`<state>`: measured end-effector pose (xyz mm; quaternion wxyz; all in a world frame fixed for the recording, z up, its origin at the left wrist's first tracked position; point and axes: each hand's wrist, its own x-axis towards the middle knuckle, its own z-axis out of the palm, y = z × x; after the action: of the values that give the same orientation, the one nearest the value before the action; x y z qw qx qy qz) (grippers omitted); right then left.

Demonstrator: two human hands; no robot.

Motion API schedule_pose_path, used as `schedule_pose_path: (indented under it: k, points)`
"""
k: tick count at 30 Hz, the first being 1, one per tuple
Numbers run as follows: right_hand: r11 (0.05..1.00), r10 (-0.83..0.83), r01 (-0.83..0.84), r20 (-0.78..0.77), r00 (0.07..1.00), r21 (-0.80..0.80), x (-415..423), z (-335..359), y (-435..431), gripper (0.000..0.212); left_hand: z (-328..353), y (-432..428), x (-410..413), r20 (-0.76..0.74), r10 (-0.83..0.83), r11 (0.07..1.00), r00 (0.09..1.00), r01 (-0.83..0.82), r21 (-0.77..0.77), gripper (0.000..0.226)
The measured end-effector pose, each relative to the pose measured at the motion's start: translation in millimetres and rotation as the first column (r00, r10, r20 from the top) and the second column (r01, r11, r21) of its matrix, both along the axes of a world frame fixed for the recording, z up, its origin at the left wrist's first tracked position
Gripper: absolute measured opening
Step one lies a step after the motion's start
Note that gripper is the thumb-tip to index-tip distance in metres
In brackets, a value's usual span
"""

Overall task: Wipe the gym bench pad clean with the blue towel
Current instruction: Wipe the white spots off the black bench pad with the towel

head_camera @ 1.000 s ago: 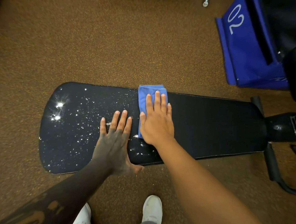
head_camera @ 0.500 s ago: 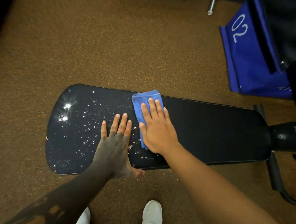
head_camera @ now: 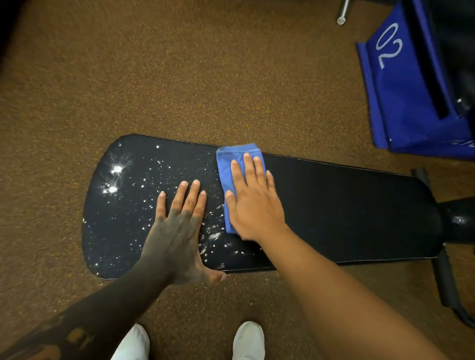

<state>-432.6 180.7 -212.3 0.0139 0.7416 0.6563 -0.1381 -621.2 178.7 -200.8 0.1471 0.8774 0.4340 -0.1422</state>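
The long black bench pad lies crosswise in front of me. Its left half is spattered with white droplets and specks; its right half looks dark and plain. A folded blue towel lies near the pad's middle, against the far edge. My right hand presses flat on the towel, fingers together, covering most of it. My left hand rests flat on the speckled part just left of the towel, fingers spread, thumb over the near edge.
Brown speckled floor surrounds the bench. A blue panel marked "02" stands at the far right with dark equipment. The bench's black frame and foot bar extend right. My white shoes stand below the pad. A metal leg shows at top.
The towel under my right hand has tilted and slid slightly left toward the speckled area. My left hand stays planted on the pad. The camera view has shifted a little.
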Motion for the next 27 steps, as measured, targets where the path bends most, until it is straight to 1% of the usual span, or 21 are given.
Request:
schedule_pose_path:
  k: [5,6,9,10,11,12,14,16,17,18,20,22,24,27]
  points:
    - [0.988,-0.154,0.154,-0.002,0.988,-0.002,-14,2,31,0.064,0,-1,-4,-0.002,-0.004,1.000,1.000,0.004,0.015,0.162]
    - [0.990,-0.142,0.142,-0.011,0.990,0.004,-17,3,27,0.064,0,-1,-5,-0.003,-0.010,1.000,1.000,0.010,0.019,0.162]
    - [1.000,-0.005,0.005,-0.027,1.000,0.014,-15,5,-9,0.064,0,0,-7,-0.008,-0.029,1.000,1.000,0.029,0.011,0.163]
    - [1.000,0.013,-0.013,-0.021,1.000,0.008,-8,5,-24,0.063,1,0,-8,-0.014,-0.036,0.999,0.999,0.036,0.009,0.163]
    - [1.000,-0.003,0.003,-0.006,1.000,-0.006,2,4,-36,0.063,1,2,-9,-0.016,-0.040,0.999,0.999,0.040,0.013,0.164]
    - [0.998,-0.054,0.054,0.009,0.999,-0.021,11,4,-43,0.063,1,3,-10,-0.018,-0.048,0.999,0.999,0.048,0.014,0.164]
    - [0.978,-0.205,0.206,0.032,0.978,-0.037,16,3,-45,0.062,2,5,-12,-0.028,-0.070,0.997,0.997,0.071,0.015,0.164]
    - [0.947,-0.321,0.321,0.005,0.947,-0.021,-2,6,-41,0.063,1,7,-15,-0.027,-0.094,0.995,0.995,0.095,0.026,0.163]
    - [0.947,-0.323,0.322,-0.026,0.946,-0.016,-18,8,-41,0.064,0,7,-16,-0.021,-0.107,0.994,0.994,0.108,0.030,0.162]
    - [0.960,-0.280,0.280,-0.049,0.959,-0.014,-33,9,-47,0.065,-1,8,-18,-0.015,-0.124,0.992,0.992,0.124,0.032,0.161]
    - [0.992,-0.128,0.127,-0.060,0.990,-0.025,-52,9,-68,0.065,-2,11,-22,-0.009,-0.144,0.989,0.990,0.144,0.036,0.159]
    - [0.998,-0.060,0.060,-0.047,0.997,-0.014,-43,7,-85,0.063,-1,14,-26,-0.003,-0.153,0.987,0.988,0.153,0.044,0.159]
    - [0.994,-0.107,0.107,-0.014,0.994,0.007,-24,1,-87,0.062,1,15,-28,-0.006,-0.162,0.986,0.987,0.162,0.045,0.159]
    - [0.961,-0.278,0.278,-0.015,0.961,0.005,-23,2,-78,0.063,1,16,-30,-0.020,-0.167,0.985,0.986,0.168,0.044,0.158]
